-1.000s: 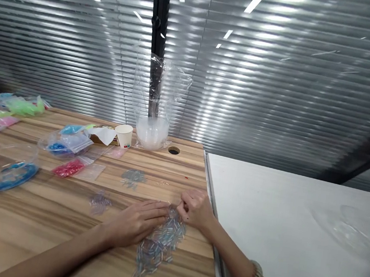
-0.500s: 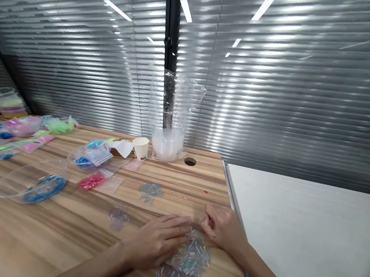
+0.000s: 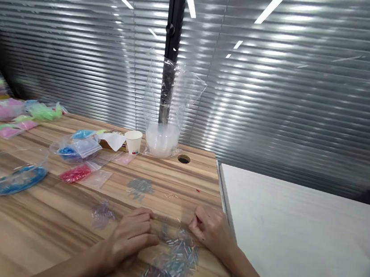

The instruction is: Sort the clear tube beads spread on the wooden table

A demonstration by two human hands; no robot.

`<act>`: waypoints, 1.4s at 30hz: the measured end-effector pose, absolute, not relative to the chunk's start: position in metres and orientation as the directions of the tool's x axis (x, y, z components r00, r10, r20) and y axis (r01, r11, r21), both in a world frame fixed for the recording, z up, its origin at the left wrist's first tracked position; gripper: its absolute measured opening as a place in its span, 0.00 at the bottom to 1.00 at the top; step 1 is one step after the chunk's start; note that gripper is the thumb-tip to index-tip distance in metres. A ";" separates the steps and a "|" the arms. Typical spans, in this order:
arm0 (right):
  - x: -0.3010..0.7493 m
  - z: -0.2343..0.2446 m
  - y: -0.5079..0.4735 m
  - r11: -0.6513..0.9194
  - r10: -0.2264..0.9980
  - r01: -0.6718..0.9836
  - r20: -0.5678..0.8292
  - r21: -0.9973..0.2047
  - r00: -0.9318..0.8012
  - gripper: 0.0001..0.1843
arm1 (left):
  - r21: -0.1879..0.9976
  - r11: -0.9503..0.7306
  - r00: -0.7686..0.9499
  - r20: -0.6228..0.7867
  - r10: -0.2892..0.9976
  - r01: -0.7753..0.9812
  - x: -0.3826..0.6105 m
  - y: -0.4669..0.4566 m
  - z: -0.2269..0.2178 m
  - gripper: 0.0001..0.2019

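Observation:
A loose pile of small clear, iridescent tube beads [image 3: 177,259] lies on the wooden table [image 3: 69,227] between my hands. My left hand [image 3: 132,237] rests palm down at the pile's left side, fingers loosely bent and somewhat apart, holding nothing visible. At the pile's upper right, my right hand [image 3: 212,229] is closed near the table edge, its fingers curled together; whatever may be inside is hidden. Just left of my left hand sits a small heap of pale purple beads [image 3: 103,214]. Farther back lies a heap of grey-clear beads [image 3: 140,187].
Blue beads lie in a clear plastic bowl [image 3: 42,161] at left. Behind are a bag of red beads [image 3: 76,173], a paper cup [image 3: 133,142], bagged stacked bowls [image 3: 162,140] and a table hole [image 3: 184,159]. A white surface [image 3: 288,232] adjoins on the right.
My left hand has slid left off the pile, its fingers now more bent, uncovering more beads. My right hand stays closed in nearly the same spot. The camera view has shifted slightly.

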State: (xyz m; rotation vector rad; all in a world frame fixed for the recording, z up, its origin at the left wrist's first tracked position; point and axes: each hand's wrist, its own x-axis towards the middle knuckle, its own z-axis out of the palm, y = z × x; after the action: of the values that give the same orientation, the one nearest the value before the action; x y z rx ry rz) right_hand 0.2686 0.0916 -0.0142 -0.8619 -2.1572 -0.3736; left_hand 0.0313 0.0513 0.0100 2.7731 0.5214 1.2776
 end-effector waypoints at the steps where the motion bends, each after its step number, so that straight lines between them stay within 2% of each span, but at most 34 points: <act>1: 0.268 -0.013 0.092 0.731 0.456 0.682 0.752 -0.011 -0.477 0.11 | 0.194 -0.940 0.571 0.753 0.326 0.282 0.030 0.051 0.011 0.18; 9: 0.270 -0.014 0.091 0.733 0.469 0.680 0.740 -0.021 -0.482 0.11 | 0.309 -0.943 0.526 0.785 0.326 0.123 0.024 0.063 -0.003 0.19; 13: 0.271 -0.015 0.091 0.726 0.481 0.687 0.731 -0.022 -0.484 0.11 | 0.398 -0.915 0.540 0.757 0.368 0.065 0.024 0.065 -0.008 0.19; 16: 0.271 -0.014 0.088 0.744 0.485 0.667 0.721 -0.042 -0.495 0.11 | 0.423 -0.904 0.589 0.716 0.373 0.059 0.026 0.064 -0.001 0.18; 19: 0.270 -0.011 0.082 0.775 0.506 0.622 0.703 -0.116 -0.499 0.10 | 0.416 -0.907 0.636 0.681 0.362 0.071 0.026 0.065 0.007 0.16; 22: 0.270 -0.009 0.078 0.754 0.609 0.580 0.661 -0.309 -0.439 0.12 | 0.394 -0.914 0.637 0.681 0.363 0.099 0.024 0.068 0.009 0.14; 25: 0.273 -0.007 0.080 0.614 0.787 0.487 0.522 -0.621 -0.328 0.13 | 0.384 -0.916 0.624 0.690 0.367 0.115 0.021 0.070 0.008 0.12; 27: 0.275 -0.008 0.083 0.460 0.876 0.315 0.367 -0.830 -0.313 0.13 | 0.367 -0.920 0.607 0.702 0.372 0.139 0.020 0.071 0.009 0.11; 29: 0.276 -0.009 0.086 0.243 0.898 0.081 0.193 -0.967 -0.397 0.12 | 0.343 -0.926 0.591 0.718 0.368 0.160 0.020 0.071 0.010 0.10; 31: 0.278 -0.011 0.088 0.005 0.855 -0.087 0.049 -0.996 -0.516 0.11 | 0.325 -0.930 0.602 0.713 0.361 0.172 0.020 0.070 0.012 0.10; 34: 0.280 -0.011 0.090 -0.253 0.750 -0.174 -0.080 -0.952 -0.657 0.08 | 0.315 -0.931 0.647 0.674 0.356 0.184 0.020 0.070 0.014 0.10; 38: 0.287 -0.010 0.093 -0.402 0.638 -0.148 -0.161 -0.904 -0.753 0.05 | 0.373 -0.917 0.664 0.652 0.367 0.141 0.019 0.069 0.013 0.10; 40: 0.290 -0.011 0.094 -0.434 0.579 -0.075 -0.214 -0.898 -0.786 0.05 | 0.463 -0.879 0.619 0.660 0.426 0.111 0.020 0.066 0.009 0.11; 42: 0.292 -0.013 0.096 -0.449 0.544 -0.038 -0.239 -0.892 -0.804 0.05 | 0.600 -0.797 0.527 0.657 0.539 0.068 0.024 0.062 0.003 0.13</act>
State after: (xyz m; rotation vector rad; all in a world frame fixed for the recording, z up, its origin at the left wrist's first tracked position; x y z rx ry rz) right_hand 0.2916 0.0956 -0.0129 -0.7244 -1.3939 2.2950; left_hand 0.0243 0.0620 0.0028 2.2575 0.4924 1.2208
